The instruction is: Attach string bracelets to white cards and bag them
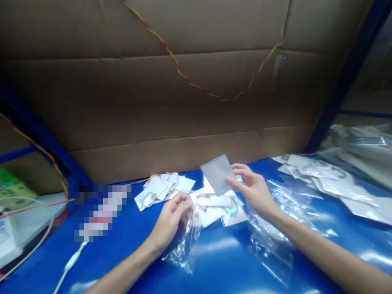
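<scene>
A brown cardboard wall stands behind a glossy blue tabletop, with a twisted red-and-yellow wire drooping across it. On the table, a loose middle pile of white packets serves as the landmark here. Just above this pile, a person's right hand holds up a flat gray square, clamped between thumb and fingers by its right-hand edge. At the pile's near left edge, the left hand has thumb and fingertips drawn together on a crinkled clear plastic bag, which hangs down toward the table. The two hands are apart. Left of the pile and slightly behind it lies a second cluster of white packets; farther left is a pixelated white-and-red object with a white cable. Right of the pile, more clear plastic lies around the right forearm, and well beyond it spreads a larger heap of white packets.
</scene>
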Tool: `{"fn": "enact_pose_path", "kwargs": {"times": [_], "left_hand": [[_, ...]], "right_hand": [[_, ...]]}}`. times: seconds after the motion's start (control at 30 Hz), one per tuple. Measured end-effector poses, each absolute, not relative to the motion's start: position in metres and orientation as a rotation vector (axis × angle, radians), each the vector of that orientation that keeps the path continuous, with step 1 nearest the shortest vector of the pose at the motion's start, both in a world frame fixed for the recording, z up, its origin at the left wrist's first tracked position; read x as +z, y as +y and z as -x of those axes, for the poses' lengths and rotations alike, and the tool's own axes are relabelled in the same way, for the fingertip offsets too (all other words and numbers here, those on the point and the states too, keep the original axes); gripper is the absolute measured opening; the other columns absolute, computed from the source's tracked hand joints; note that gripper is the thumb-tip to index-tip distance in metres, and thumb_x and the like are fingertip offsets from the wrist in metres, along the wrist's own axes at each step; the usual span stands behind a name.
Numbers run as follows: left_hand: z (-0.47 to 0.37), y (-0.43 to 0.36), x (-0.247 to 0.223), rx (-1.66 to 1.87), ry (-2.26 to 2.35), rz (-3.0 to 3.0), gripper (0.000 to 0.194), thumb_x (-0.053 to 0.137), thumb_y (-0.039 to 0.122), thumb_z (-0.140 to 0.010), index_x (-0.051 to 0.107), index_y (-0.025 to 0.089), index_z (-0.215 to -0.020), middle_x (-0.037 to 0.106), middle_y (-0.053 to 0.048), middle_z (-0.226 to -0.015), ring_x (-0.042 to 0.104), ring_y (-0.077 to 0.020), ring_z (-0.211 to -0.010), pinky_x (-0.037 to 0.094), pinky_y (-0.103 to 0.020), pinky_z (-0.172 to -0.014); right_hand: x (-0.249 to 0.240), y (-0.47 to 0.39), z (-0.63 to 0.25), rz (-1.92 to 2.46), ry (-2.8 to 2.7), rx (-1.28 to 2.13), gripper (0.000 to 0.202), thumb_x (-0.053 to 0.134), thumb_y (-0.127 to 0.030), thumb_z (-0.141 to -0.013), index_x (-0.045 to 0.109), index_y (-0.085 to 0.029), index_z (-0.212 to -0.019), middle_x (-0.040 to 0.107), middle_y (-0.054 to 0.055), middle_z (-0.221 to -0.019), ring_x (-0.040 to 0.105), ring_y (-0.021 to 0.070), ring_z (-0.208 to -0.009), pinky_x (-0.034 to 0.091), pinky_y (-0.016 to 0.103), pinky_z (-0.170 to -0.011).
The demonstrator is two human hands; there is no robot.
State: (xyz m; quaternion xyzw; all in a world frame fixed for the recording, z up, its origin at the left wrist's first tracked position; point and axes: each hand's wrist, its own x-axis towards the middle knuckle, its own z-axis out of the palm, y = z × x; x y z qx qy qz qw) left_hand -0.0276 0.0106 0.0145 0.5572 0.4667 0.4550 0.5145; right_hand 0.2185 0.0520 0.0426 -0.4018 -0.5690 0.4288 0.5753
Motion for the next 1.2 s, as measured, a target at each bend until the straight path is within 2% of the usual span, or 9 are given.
{"fn": "enact_pose_path", "kwargs": {"times": [0.1, 0.23, 0.4, 0.57, 0.7, 0.83, 1.0, 1.1, 1.2], "left_hand": [[0.027, 0.012, 0.015, 1.047, 1.135, -1.371, 0.038, 0.063, 0.053, -0.087, 0.05, 0.017, -0.086, 0.051, 0.005, -0.06, 0.048, -0.0082, -0.049, 0.036, -0.018, -0.048], [0.024, 0.013, 0.015, 0.997, 1.163, -1.399, 0.042, 0.063, 0.056, -0.085, 0.05, 0.016, -0.086, 0.065, -0.001, -0.069, 0.052, -0.0095, -0.044, 0.036, -0.02, -0.045], [0.021, 0.01, 0.021, 0.964, 1.201, -1.419, 0.043, 0.067, 0.054, -0.082, 0.057, 0.013, -0.088, 0.066, -0.003, -0.064, 0.045, -0.0068, -0.037, 0.029, -0.018, -0.04], [0.02, 0.005, 0.027, 0.961, 1.237, -1.47, 0.039, 0.069, 0.05, -0.083, 0.063, 0.011, -0.083, 0.06, 0.0, -0.058, 0.044, -0.0055, -0.039, 0.029, -0.017, -0.043], [0.021, 0.004, 0.025, 0.943, 1.232, -1.518, 0.039, 0.071, 0.048, -0.081, 0.068, 0.01, -0.088, 0.065, -0.004, -0.063, 0.047, -0.0068, -0.041, 0.032, -0.017, -0.043], [0.02, 0.002, 0.022, 0.89, 1.205, -1.564, 0.041, 0.071, 0.049, -0.081, 0.069, 0.009, -0.079, 0.065, -0.004, -0.065, 0.05, -0.0071, -0.042, 0.034, -0.017, -0.044], [0.018, 0.0, 0.022, 0.822, 1.166, -1.579, 0.041, 0.07, 0.05, -0.083, 0.065, 0.01, -0.074, 0.056, 0.0, -0.049, 0.049, -0.0081, -0.04, 0.036, -0.017, -0.043], [0.019, 0.002, 0.021, 0.858, 1.171, -1.553, 0.042, 0.069, 0.051, -0.083, 0.062, 0.01, -0.073, 0.056, 0.0, -0.046, 0.05, -0.009, -0.037, 0.037, -0.017, -0.041], [0.021, 0.003, 0.02, 0.876, 1.164, -1.526, 0.042, 0.07, 0.052, -0.082, 0.063, 0.01, -0.079, 0.064, -0.004, -0.058, 0.056, -0.0114, -0.039, 0.039, -0.017, -0.039]], "right_hand": [[0.042, 0.053, -0.218, 0.887, -1.287, 1.164, 0.038, 0.078, -0.046, -0.071, 0.067, -0.015, -0.091, 0.067, 0.008, -0.114, 0.064, 0.0117, -0.099, 0.055, 0.016, -0.075], [0.041, 0.05, -0.219, 0.922, -1.304, 1.261, 0.046, 0.08, -0.049, -0.068, 0.06, -0.016, -0.094, 0.068, 0.002, -0.081, 0.06, 0.007, -0.067, 0.049, 0.015, -0.06], [0.04, 0.045, -0.217, 0.966, -1.44, 1.168, 0.043, 0.082, -0.044, -0.066, 0.069, -0.015, -0.094, 0.069, 0.003, -0.087, 0.059, 0.0077, -0.073, 0.047, 0.015, -0.062], [0.038, 0.041, -0.218, 1.01, -1.656, 0.938, 0.031, 0.074, -0.042, -0.075, 0.073, -0.015, -0.091, 0.071, 0.006, -0.093, 0.061, 0.0114, -0.079, 0.046, 0.019, -0.067], [0.037, 0.041, -0.22, 1.009, -1.794, 0.907, 0.027, 0.07, -0.039, -0.078, 0.072, -0.015, -0.089, 0.068, 0.005, -0.086, 0.057, 0.0089, -0.074, 0.042, 0.017, -0.063], [0.041, 0.039, -0.222, 1.042, -1.883, 0.952, 0.022, 0.068, -0.025, -0.075, 0.069, -0.014, -0.093, 0.065, 0.002, -0.082, 0.052, 0.0044, -0.068, 0.038, 0.012, -0.059], [0.051, 0.032, -0.22, 0.971, -1.921, 1.103, 0.04, 0.06, -0.008, -0.07, 0.063, -0.019, -0.109, 0.065, 0.0, -0.094, 0.053, 0.0022, -0.069, 0.04, 0.009, -0.058], [0.05, 0.034, -0.217, 0.883, -1.738, 1.28, 0.061, 0.064, -0.017, -0.076, 0.044, -0.027, -0.132, 0.066, -0.001, -0.093, 0.055, 0.0013, -0.06, 0.044, 0.01, -0.053], [0.046, 0.041, -0.216, 0.87, -1.563, 1.353, 0.069, 0.073, -0.037, -0.076, 0.037, -0.025, -0.134, 0.068, -0.001, -0.079, 0.054, 0.004, -0.048, 0.041, 0.011, -0.041]]}}
